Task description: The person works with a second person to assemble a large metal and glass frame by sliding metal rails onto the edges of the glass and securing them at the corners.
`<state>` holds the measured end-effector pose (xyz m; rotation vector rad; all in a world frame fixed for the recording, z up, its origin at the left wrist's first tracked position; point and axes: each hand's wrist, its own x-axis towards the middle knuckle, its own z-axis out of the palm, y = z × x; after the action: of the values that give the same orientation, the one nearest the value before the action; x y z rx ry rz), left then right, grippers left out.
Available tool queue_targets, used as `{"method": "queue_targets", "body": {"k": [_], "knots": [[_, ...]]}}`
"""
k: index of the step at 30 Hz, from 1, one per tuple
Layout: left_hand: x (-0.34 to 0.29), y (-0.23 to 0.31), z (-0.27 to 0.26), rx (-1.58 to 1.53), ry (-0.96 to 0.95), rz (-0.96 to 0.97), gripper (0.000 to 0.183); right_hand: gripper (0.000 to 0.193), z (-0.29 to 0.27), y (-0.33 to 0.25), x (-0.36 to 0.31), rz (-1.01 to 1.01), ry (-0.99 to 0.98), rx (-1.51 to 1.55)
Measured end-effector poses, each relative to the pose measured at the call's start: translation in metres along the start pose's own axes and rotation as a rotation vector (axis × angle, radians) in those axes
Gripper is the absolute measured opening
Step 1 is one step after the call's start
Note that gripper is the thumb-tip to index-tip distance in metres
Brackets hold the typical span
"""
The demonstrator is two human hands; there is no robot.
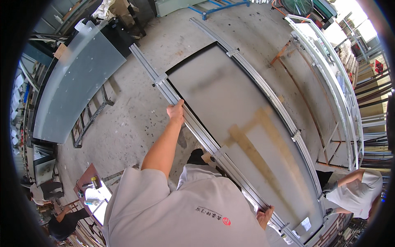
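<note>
A large frosted glass panel (205, 92) with a black edge lies in front of me, between two long silver aluminium rails. My left hand (176, 111) is closed around the near rail (193, 123), partway along it. Lower down, my right hand (265, 216) grips the same rail, its fingers partly hidden. Small clamp blocks, such as a metal clamp (233, 52), sit on the rails. Along the opposite side runs the far rail (267, 88), where a co-worker's gloved hand (328, 187) touches it. A white label (303, 224) lies on the glass near its lower end.
Brownish supports (257, 160) show blurred through the glass. At left another glass sheet (78, 86) rests on a dark metal stand (92, 119). White frames (343, 94) stand on a rusty rack at right. A co-worker (356, 191) is at lower right; others are at lower left.
</note>
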<state>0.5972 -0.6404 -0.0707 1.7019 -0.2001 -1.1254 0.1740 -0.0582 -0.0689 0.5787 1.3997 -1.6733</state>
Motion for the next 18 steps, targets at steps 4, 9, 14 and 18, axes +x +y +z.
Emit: {"method": "queue_targets", "body": {"k": [4,9,14,18], "knots": [[0.008,-0.006,-0.001,-0.007,-0.036,0.009,0.037,0.024,0.009,0.007,0.007,0.027,0.174,0.019],[0.014,-0.008,0.001,-0.062,-0.108,0.043,0.041,0.022,-0.001,0.017,0.025,0.043,0.312,-0.043],[0.01,-0.004,-0.001,-0.058,-0.146,0.012,0.038,0.02,0.024,0.017,0.013,0.12,0.309,-0.008],[0.028,-0.015,-0.008,-0.085,-0.155,0.047,0.039,0.034,0.037,0.023,-0.006,-0.039,0.223,-0.082]]}}
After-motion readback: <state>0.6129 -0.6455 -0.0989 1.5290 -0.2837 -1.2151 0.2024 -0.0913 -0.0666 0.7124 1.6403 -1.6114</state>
